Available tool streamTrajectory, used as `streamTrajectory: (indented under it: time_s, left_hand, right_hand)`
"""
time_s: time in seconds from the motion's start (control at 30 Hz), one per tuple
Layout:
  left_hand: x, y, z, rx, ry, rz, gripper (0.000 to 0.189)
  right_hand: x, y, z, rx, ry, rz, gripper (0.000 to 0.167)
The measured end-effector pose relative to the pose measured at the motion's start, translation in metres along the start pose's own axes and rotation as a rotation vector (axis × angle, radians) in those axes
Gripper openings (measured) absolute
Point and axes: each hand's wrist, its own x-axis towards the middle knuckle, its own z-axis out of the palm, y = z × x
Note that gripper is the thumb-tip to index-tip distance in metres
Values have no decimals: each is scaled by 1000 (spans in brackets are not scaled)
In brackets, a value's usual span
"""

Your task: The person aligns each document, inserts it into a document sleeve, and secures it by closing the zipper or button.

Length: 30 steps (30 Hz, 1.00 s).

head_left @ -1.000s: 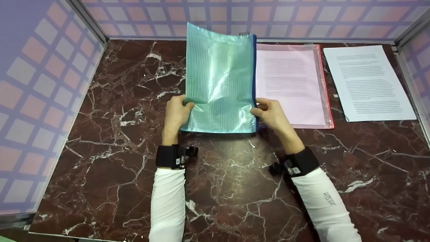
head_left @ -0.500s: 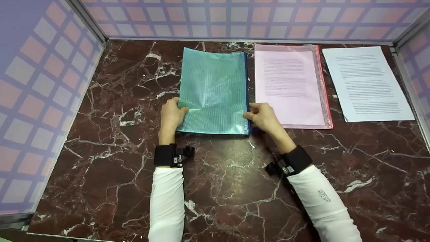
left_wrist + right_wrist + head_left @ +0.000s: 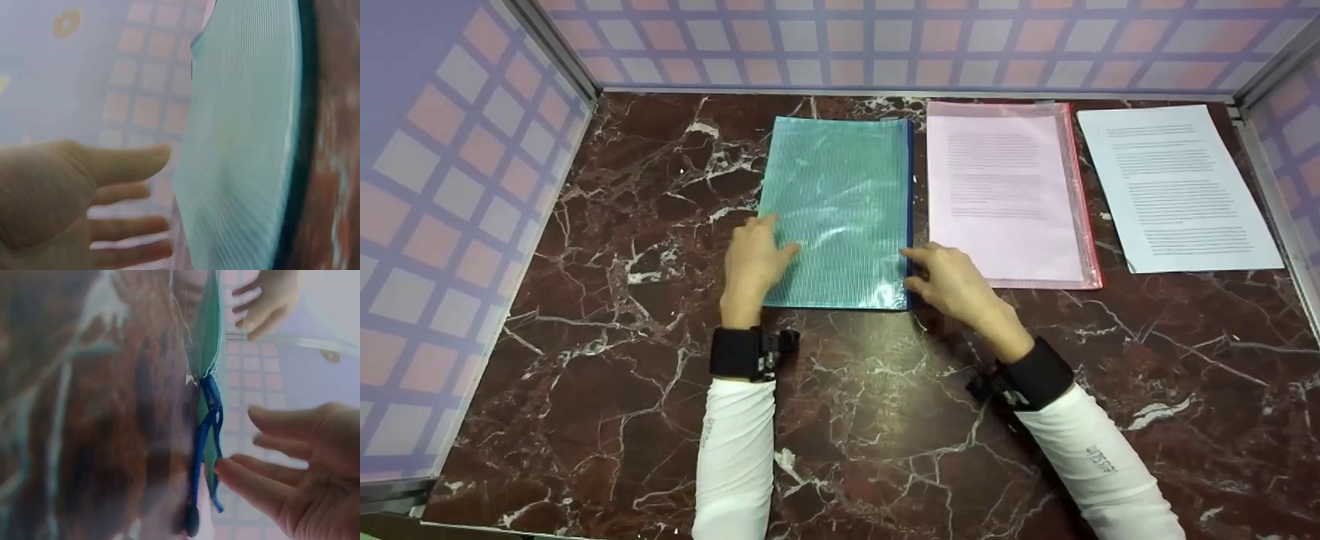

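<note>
A translucent teal zip folder [image 3: 840, 202] lies flat on the dark marble-patterned tabletop, its blue zip edge facing right. My left hand [image 3: 757, 259] hovers over the folder's left edge, thumb apart from the fingers. In the left wrist view the same left hand [image 3: 84, 197] has straight fingers and grips nothing, a gap showing between it and the folder. My right hand [image 3: 952, 281] is beside the zip edge with its fingers spread loosely. Seen from the right wrist, one fingertip of the right hand [image 3: 292, 461] is right at the blue zip strip [image 3: 209, 427], whose loose ends hang at the corner.
Right of the teal folder lies a pink folder [image 3: 997, 247] with a red zip edge and a printed sheet inside. Farther right is a stack of printed paper [image 3: 1185, 195]. Checkered panels [image 3: 840, 45] wall the table at the back and sides.
The teal folder has come down from a raised, bent position to flat on the table, slightly left of before. Both hands have let go of its edges.
</note>
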Motion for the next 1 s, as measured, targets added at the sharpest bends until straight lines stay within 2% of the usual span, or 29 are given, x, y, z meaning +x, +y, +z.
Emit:
streamTrajectory:
  time_s: [0.13,0.23,0.3,0.43,0.77,1.0]
  left_hand:
    - [-9,24,10,110,-191,143,60]
    - [-13,37,18,202,-267,215,59]
    - [-14,41,22,252,-279,230,59]
    - [-15,41,25,292,-275,204,63]
    - [-6,28,26,250,-267,142,75]
    - [-2,23,26,239,-238,120,77]
  right_hand:
    - [-8,-4,1,-150,-105,-115,48]
    - [-10,-5,2,-218,-151,-158,43]
    - [-11,-5,3,-251,-157,-169,39]
    - [-8,-6,5,-277,-165,-169,36]
    - [11,-11,15,-285,-173,-150,43]
    - [19,-16,18,-284,-236,-106,52]
